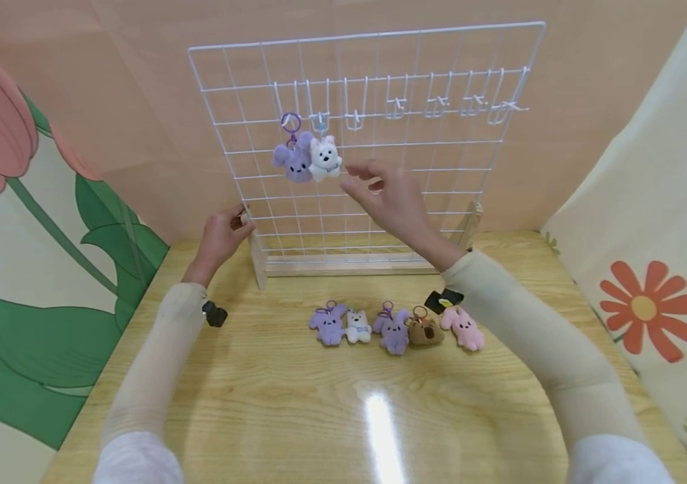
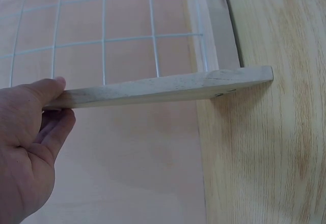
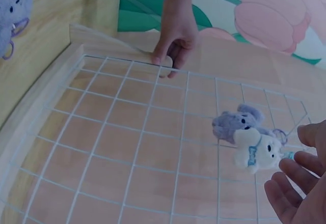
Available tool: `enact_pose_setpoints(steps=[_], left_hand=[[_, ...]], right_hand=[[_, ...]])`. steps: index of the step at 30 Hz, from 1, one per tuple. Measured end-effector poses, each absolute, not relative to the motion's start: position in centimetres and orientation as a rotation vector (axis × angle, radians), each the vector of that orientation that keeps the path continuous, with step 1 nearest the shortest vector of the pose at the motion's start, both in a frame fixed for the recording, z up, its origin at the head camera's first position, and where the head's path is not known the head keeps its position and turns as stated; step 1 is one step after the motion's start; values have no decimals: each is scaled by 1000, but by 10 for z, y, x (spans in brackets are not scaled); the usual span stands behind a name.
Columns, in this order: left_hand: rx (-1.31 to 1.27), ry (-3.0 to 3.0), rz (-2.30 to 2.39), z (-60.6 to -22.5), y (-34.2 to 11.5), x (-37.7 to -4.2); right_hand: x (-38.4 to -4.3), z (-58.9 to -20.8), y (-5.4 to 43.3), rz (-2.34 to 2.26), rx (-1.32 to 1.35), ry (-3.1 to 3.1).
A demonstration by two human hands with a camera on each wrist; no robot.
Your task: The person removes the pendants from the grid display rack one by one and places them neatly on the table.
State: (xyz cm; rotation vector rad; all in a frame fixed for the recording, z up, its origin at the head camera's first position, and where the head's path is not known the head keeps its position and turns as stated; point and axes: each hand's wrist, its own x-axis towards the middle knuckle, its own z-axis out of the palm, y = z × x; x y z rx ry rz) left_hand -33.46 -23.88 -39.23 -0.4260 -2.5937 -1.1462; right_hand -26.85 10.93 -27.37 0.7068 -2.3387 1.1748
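Observation:
My left hand (image 1: pixel 220 236) pinches the upper end of the wooden side post (image 2: pixel 153 89) of a white wire grid rack (image 1: pixel 368 195), thumb on one face and fingers on the other. Just right of a hanging white plush dog keychain (image 1: pixel 325 159), my right hand (image 1: pixel 393 202) is raised with its thumb and fingers apart, holding nothing. The white dog hangs from a hook beside a purple plush keychain (image 1: pixel 295 161). In the right wrist view, the fingers (image 3: pixel 300 170) are close by the white dog's ring end, and both plushes overlap the grid.
Several bare white hooks (image 1: pixel 437 106) run along the rack to the right. On the wooden table (image 1: pixel 259 403) lie two purple plush keychains (image 1: pixel 328 326), a white dog plush (image 1: pixel 358 327), a brown plush (image 1: pixel 425 332) and a pink plush (image 1: pixel 466 328). A flowered cloth (image 1: pixel 646 309) stands at the right.

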Motion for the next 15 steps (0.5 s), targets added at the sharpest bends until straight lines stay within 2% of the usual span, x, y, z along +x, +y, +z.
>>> enact_pose_setpoints(steps=[15], left_hand=[[-425, -2603, -1142, -393, -240, -335]], right_hand=[[-307, -249, 92, 1179, 603, -2291]])
